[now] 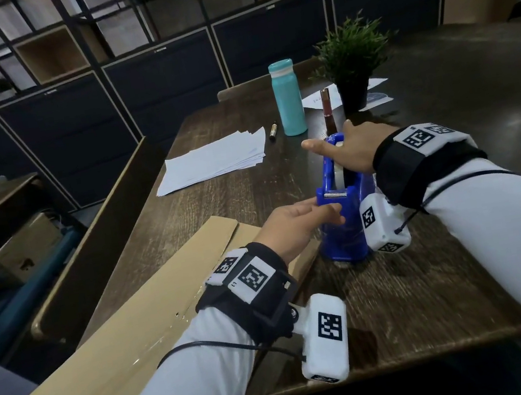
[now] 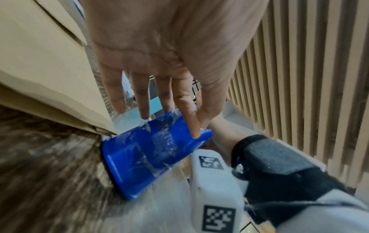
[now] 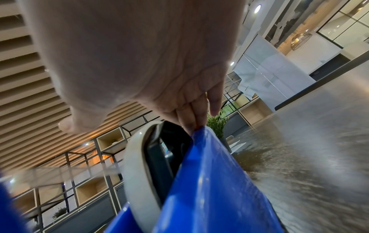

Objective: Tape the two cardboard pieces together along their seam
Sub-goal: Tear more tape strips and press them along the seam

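Two tan cardboard pieces [image 1: 123,354] lie side by side at the table's left front, with a glossy strip of clear tape [image 1: 161,333] along their seam. A blue tape dispenser [image 1: 346,238] stands just right of the cardboard's far end. My right hand [image 1: 345,154] grips the dispenser from above, fingers curled down its far side wall [image 3: 209,189] beside the white tape roll [image 3: 135,173], thumb sticking out. My left hand [image 1: 327,210] reaches to the cutter end; thumb and forefinger pinch together there on the tape end [image 2: 201,130], the other fingers [image 2: 117,102] straight.
Behind the dispenser stand a teal bottle [image 1: 287,98], a potted plant [image 1: 349,59] on loose sheets and a small brown tube [image 1: 326,102]. A paper stack [image 1: 214,162] and a marker [image 1: 273,130] lie at the far left. The table's front edge [image 1: 402,358] is close.
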A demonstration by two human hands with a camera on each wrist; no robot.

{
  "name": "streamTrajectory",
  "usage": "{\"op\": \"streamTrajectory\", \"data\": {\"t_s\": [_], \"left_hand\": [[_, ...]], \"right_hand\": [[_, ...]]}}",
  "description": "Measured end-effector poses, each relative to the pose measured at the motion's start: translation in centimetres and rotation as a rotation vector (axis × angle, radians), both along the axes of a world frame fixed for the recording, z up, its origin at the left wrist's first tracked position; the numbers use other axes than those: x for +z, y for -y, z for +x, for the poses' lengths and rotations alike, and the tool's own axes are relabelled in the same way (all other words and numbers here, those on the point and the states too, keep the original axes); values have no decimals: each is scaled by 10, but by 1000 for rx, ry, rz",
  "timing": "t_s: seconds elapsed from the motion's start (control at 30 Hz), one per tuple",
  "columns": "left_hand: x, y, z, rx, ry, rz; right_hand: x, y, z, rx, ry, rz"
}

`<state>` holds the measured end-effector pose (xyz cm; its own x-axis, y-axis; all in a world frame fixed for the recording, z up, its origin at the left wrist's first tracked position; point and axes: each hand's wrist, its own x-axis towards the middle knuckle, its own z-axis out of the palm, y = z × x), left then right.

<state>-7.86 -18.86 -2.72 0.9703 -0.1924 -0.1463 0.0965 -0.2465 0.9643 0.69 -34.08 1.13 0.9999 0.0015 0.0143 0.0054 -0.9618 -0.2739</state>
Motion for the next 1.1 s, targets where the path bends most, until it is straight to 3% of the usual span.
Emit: {"op": "streamTrajectory", "data": {"t_s": [0.27,0.47,0.57,0.77,0.97,1.1], "left_hand": [[1,-9,8,-83,115,185],[19,-28,8,-244,125,452],[31,-51,4,-216,207,453],[32,-100,0,-57,371,497],[32,-128,-7,31,474,507],[31,-140,-15,48,469,512]], "right_hand": [[0,-1,-2,12,-5,-11],[2,3,-2,40,-30,38],[7,4,-10,91,-22,94],[39,-21,-36,368,328,84],[37,-75,-58,652,150,236],[19,-101,-58,654,110,382]]}}
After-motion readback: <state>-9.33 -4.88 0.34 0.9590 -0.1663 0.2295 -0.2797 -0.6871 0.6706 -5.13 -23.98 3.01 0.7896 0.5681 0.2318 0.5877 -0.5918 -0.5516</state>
